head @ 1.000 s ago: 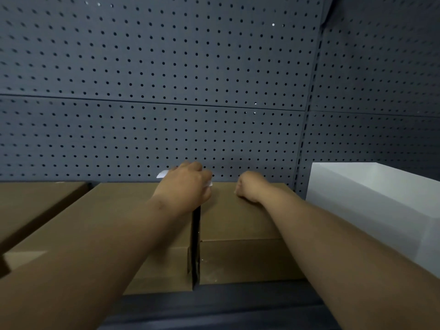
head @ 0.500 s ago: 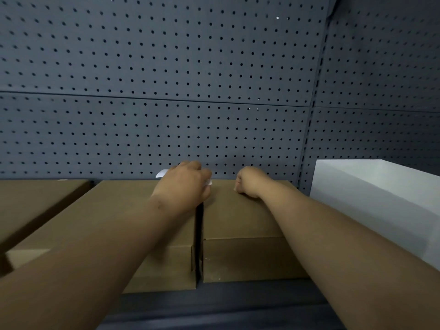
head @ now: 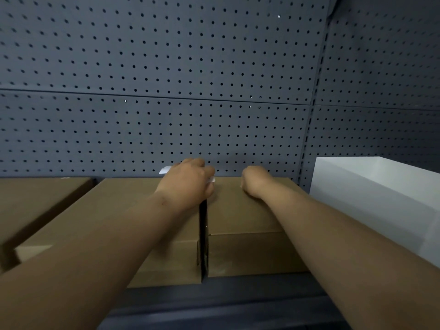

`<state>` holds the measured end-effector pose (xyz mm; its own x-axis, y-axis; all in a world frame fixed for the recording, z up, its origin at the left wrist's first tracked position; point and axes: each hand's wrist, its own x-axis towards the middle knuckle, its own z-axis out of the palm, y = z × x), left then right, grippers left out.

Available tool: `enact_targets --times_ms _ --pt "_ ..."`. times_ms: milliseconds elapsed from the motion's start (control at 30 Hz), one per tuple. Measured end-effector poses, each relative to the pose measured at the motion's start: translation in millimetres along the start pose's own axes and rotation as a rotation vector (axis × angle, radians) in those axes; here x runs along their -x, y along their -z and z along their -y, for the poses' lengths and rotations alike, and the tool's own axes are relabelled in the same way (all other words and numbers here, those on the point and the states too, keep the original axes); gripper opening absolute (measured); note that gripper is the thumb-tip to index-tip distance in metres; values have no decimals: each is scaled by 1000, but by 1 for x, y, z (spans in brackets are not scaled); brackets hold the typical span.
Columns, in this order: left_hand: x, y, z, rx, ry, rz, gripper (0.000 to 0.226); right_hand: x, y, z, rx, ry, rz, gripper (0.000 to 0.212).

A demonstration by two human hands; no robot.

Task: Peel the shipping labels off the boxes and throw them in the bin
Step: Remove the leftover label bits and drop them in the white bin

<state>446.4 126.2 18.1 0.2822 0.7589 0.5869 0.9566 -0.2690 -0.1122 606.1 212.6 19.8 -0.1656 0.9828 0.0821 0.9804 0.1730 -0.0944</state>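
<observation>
The left hand (head: 188,181) was curled over a white label (head: 164,170) at the far edge of the middle box (head: 114,210), its fingers closed on the paper. One end of the label stuck out to the left of the hand and a small tip showed at the right (head: 212,179), so its long side ran left to right, along the back edge of the boxes; how much of it was lifted off could not be told. The right hand (head: 256,183) rested as a loose fist on the right box (head: 240,210), with nothing seen in it.

Three brown cardboard boxes lay side by side on a dark shelf (head: 214,298), their long sides running away from the person, a narrow dark gap between the middle and right ones. The left box (head: 35,198) sat partly out of frame. A white bin (head: 371,201) stood just right of the boxes. Behind everything rose a dark grey pegboard wall (head: 166,67).
</observation>
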Motion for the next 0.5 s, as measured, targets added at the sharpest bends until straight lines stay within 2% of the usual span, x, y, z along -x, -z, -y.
enact_targets --times_ms 67,133,167,267,333,400,467,500 --pt "-1 2 0 4 0 -12 27 16 9 -3 -159 143 127 11" --pt "-2 4 0 1 5 -16 27 40 19 -11 -296 244 277 7" --pt "-3 5 -1 -2 4 -15 27 45 21 -17 -281 244 295 9" --pt "-6 8 -7 12 -17 -15 28 54 22 -32 -37 157 161 15" --pt "-11 9 -15 20 -36 -24 28 69 17 -29 -104 233 161 10" --pt "-17 11 -23 31 -54 -39 28 89 18 -22 -173 314 234 17" --pt "-24 13 -34 49 -76 -56 30 97 25 -32 -28 275 228 11" --pt "-28 14 -41 53 -91 -66 30 95 31 -42 85 206 176 17"
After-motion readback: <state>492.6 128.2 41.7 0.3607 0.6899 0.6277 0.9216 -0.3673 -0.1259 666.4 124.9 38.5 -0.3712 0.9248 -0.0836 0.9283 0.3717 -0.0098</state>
